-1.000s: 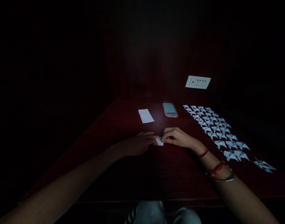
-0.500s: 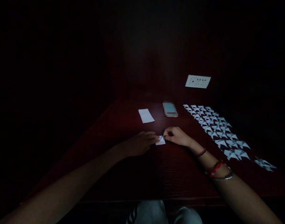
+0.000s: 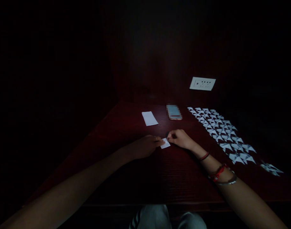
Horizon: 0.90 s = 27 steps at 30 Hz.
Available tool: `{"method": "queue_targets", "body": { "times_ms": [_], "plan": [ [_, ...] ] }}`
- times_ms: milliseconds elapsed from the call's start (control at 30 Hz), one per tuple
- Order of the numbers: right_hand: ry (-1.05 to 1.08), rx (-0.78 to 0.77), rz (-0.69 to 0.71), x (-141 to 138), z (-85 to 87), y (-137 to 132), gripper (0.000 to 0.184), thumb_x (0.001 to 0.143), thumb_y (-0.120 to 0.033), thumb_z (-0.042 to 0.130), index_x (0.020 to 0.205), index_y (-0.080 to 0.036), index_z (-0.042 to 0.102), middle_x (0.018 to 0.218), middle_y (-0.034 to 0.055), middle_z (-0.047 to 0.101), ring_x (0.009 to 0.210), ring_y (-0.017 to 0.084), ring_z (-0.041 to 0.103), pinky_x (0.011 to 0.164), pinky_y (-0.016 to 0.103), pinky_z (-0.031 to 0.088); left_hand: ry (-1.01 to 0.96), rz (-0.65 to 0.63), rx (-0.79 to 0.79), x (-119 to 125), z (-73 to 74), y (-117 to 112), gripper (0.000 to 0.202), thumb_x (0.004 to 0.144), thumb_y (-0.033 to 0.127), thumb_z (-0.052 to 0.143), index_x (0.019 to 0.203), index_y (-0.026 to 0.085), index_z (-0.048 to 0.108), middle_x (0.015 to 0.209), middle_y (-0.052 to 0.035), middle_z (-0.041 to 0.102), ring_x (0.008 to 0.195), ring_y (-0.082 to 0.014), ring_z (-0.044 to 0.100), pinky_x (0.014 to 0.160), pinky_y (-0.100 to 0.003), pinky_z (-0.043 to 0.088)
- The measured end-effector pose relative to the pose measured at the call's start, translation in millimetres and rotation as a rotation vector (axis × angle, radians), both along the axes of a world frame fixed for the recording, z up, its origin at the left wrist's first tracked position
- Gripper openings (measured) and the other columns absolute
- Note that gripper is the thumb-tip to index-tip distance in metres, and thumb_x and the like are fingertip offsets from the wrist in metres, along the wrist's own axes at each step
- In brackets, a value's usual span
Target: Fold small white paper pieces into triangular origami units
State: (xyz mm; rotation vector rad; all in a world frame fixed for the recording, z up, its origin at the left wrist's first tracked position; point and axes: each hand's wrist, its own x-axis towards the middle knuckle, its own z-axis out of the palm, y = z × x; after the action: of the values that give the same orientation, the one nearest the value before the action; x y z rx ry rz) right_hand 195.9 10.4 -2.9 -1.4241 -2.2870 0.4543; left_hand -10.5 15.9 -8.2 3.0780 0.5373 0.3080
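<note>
A small white piece of paper (image 3: 165, 143) lies on the dark red table (image 3: 174, 178) in dim light. My left hand (image 3: 145, 147) presses its left edge with the fingertips drawn together. My right hand (image 3: 180, 139) is curled, pinching the paper's upper right corner. The two hands nearly touch over the paper, which is partly folded. Bracelets circle my right wrist.
A flat white paper slip (image 3: 149, 118) and a phone (image 3: 174, 112) lie farther back. Several folded white paper pieces (image 3: 221, 133) run in rows along the right side. A white wall socket (image 3: 202, 83) sits behind. My knees show below the table's front edge.
My right hand has curled tighter and moved slightly back, lifting the paper's corner. The paper shows more of its surface than a second ago. The left hand has barely moved.
</note>
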Motion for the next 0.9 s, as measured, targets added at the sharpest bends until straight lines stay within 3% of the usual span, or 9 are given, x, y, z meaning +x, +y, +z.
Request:
{"method": "queue_targets", "body": {
  "times_ms": [300,600,700,800,900],
  "plan": [
    [-0.001,0.059,0.0,-2,0.6,-4,0.012,0.069,-0.018,0.047,0.069,-0.014,0.058,0.062,0.0008,0.057,0.056,0.009,0.05,0.056,0.019,0.035,0.01,0.022,0.004,5,2.5,-4,0.042,0.077,0.002,0.034,0.117,0.017,0.039,0.118,-0.0065,0.043,0.106,-0.0162,0.04,0.09,-0.029,0.03],
    [0.036,0.061,-0.042,-3,-6.0,-2,0.009,0.068,-0.019,0.05,0.067,-0.015,0.058,0.059,-0.0008,0.055,0.052,0.007,0.047,0.052,0.018,0.033,0.025,0.078,0.013,5,-6.0,-5,0.045,0.077,0.002,0.035,0.119,0.018,0.035,0.121,-0.0073,0.039,0.108,-0.0172,0.04,0.089,-0.029,0.033],
    [0.051,0.128,-0.034,-2,-4.8,-2,0.007,0.068,-0.019,0.053,0.068,-0.014,0.058,0.059,-0.0008,0.053,0.054,0.008,0.047,0.052,0.018,0.034,0.016,0.093,0.013,7,-7.0,-4,0.043,0.077,0.003,0.036,0.117,0.019,0.038,0.119,-0.0067,0.042,0.106,-0.0167,0.042,0.087,-0.028,0.034],
    [0.051,0.248,0.042,-1,2.3,-4,0.006,0.07,-0.017,0.053,0.071,-0.014,0.058,0.066,0.0009,0.053,0.061,0.009,0.048,0.058,0.019,0.037,0.007,0.086,0.0,3,-5.6,0,0.046,0.075,0.0,0.035,0.117,0.02,0.037,0.121,-0.0049,0.041,0.109,-0.0154,0.039,0.09,-0.029,0.03],
    [-0.011,0.278,0.224,2,10.6,-9,0.013,0.074,-0.014,0.048,0.078,-0.016,0.06,0.076,0.0027,0.053,0.07,0.009,0.05,0.064,0.019,0.039,0.016,0.056,-0.041,-7,-1.5,6,0.056,0.071,-0.005,0.033,0.119,0.025,0.034,0.124,0.0011,0.039,0.116,-0.0137,0.03,0.094,-0.033,0.023]
  ]
}}
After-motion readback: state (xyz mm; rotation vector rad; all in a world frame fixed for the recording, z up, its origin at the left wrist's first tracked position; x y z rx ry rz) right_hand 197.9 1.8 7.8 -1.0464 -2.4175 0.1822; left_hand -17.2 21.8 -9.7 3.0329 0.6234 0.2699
